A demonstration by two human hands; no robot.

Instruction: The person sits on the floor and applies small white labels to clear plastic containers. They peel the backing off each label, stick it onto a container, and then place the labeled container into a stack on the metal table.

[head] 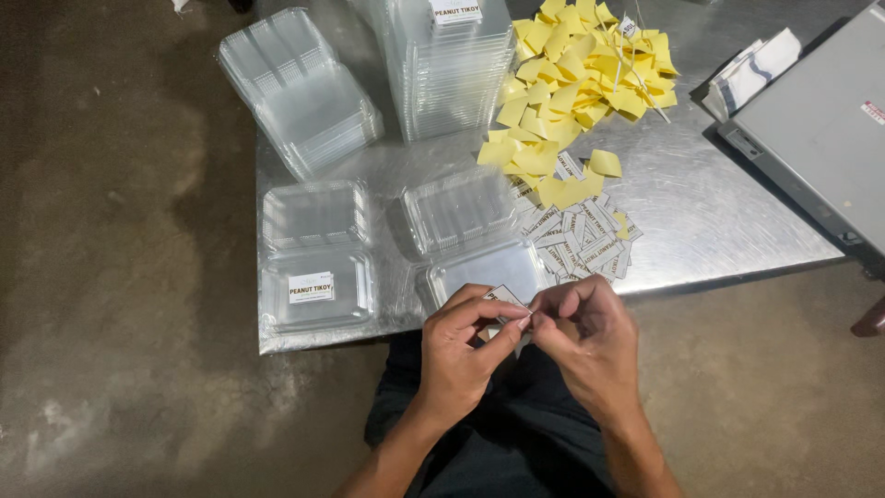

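Observation:
My left hand (pixel 466 346) and my right hand (pixel 585 332) meet just off the near edge of the steel table (pixel 719 212), both pinching a small white label sticker (pixel 505 296) between the fingertips. Right behind the hands lies an open clear plastic clamshell container (pixel 470 240) with nothing stuck on it. To its left lies another open clamshell (pixel 313 249) with a white label (pixel 311 287) stuck on its near half. A pile of white label stickers (pixel 581 240) lies to the right of the containers.
A heap of yellow backing papers (pixel 576 83) covers the far middle of the table. Stacks of clear clamshells stand at the back (pixel 447 65) and back left (pixel 300 92). A grey machine (pixel 820 138) sits at right. Concrete floor surrounds the table.

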